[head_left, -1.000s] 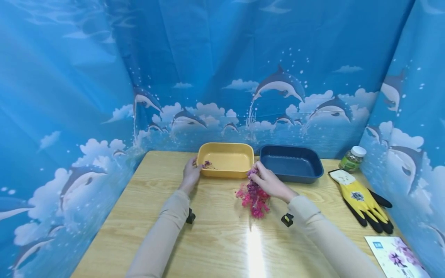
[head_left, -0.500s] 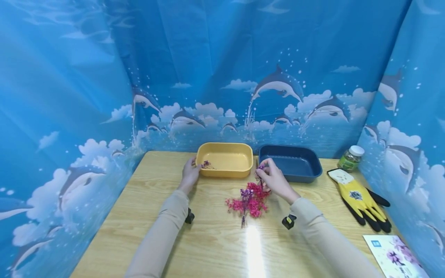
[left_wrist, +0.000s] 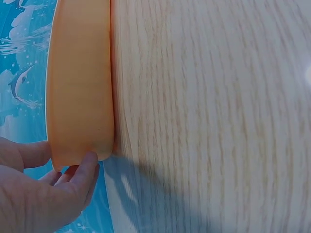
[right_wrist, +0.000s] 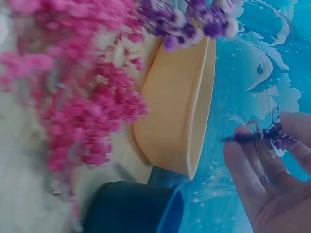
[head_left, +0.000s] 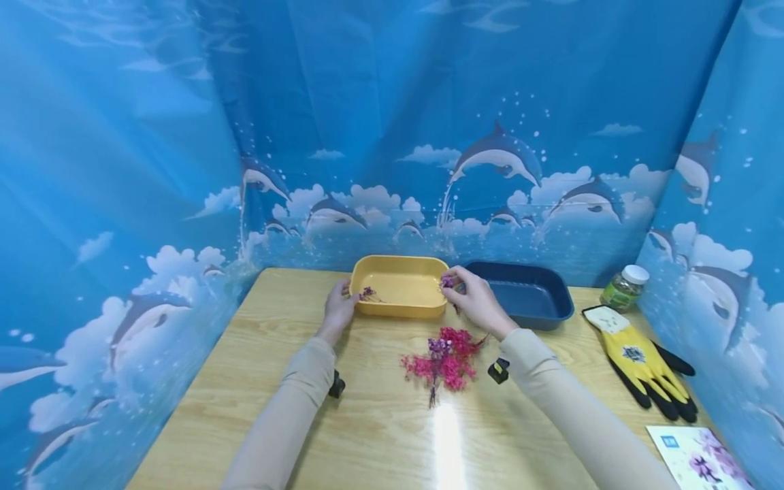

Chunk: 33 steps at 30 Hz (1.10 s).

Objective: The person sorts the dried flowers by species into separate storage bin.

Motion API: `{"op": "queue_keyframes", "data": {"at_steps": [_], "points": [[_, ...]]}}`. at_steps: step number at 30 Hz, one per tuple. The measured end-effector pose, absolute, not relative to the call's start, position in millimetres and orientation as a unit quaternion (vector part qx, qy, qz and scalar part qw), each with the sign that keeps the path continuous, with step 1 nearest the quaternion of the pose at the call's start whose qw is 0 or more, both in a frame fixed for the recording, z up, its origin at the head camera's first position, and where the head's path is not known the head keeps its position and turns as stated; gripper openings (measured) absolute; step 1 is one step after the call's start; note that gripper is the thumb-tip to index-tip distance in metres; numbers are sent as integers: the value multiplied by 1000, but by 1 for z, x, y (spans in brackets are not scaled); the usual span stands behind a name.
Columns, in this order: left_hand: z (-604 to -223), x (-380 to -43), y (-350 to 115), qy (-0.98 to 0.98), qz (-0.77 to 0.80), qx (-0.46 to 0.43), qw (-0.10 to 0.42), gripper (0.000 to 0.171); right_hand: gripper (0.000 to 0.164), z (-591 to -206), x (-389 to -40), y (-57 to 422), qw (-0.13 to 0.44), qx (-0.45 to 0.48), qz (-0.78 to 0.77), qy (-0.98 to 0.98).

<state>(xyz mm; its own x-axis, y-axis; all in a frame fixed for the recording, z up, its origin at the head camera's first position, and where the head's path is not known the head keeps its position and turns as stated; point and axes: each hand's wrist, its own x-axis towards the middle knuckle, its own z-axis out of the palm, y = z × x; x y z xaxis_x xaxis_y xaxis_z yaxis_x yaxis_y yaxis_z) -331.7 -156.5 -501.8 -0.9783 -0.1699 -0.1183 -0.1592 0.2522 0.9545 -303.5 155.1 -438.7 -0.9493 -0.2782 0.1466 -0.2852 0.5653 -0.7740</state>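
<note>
My left hand (head_left: pixel 339 309) grips the left end of a yellow rectangular tray (head_left: pixel 401 312); in the left wrist view, thumb and fingers hold its end wall (left_wrist: pixel 80 97). A small purple dried-flower sprig (head_left: pixel 369 295) lies inside it at the near left corner. Near the tray's right end, my right hand (head_left: pixel 479 303) pinches another small purple dried-flower sprig (right_wrist: pixel 277 137) between thumb and fingers. In front of the trays, pink dried flowers (head_left: pixel 454 367) lie on the table with a purple-headed bunch (head_left: pixel 438 347) over them.
A dark blue tray (head_left: pixel 533 321) stands right of the yellow one, partly behind my right hand. Farther right are a white-lidded jar (head_left: pixel 623 289), a yellow-and-black work glove (head_left: pixel 637 354) and a flower-printed card (head_left: pixel 698 452). A dolphin-print curtain (head_left: pixel 380 136) hangs behind the table (head_left: pixel 257 381).
My right hand has drawn a small purple sprig from the flowers, leaving the rest on the table, and moved with it to the yellow tray's right end. My left hand keeps its place.
</note>
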Motion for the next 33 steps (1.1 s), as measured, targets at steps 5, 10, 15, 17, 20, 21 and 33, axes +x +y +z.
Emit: {"op": "queue_keyframes", "data": {"at_steps": [5, 10, 15, 17, 20, 21, 33], "points": [[-506, -334, -157, -785, -611, 105, 12, 57, 23, -432, -321, 133, 9, 176, 397, -901], [-506, -334, -155, -777, -621, 107, 9, 56, 24, -431, -335, 111, 5, 187, 358, -915], [-508, -333, -153, -778, -618, 108, 7, 55, 25, -437, -343, 95, 6, 196, 334, -922], [-507, -333, -152, -778, -619, 109, 7, 55, 25, -438, -346, 89, 7, 200, 326, -924], [-505, -332, -152, -775, -623, 107, 9, 56, 25, -441, -351, 83, 7, 203, 312, -928], [-504, -332, -152, -775, -623, 109, 8, 55, 25, -442, -353, 82, 8, 204, 306, -930], [-507, -333, -155, -780, -616, 111, 14, 54, 30, -451, -366, 66, 3, 216, 263, -940]]}}
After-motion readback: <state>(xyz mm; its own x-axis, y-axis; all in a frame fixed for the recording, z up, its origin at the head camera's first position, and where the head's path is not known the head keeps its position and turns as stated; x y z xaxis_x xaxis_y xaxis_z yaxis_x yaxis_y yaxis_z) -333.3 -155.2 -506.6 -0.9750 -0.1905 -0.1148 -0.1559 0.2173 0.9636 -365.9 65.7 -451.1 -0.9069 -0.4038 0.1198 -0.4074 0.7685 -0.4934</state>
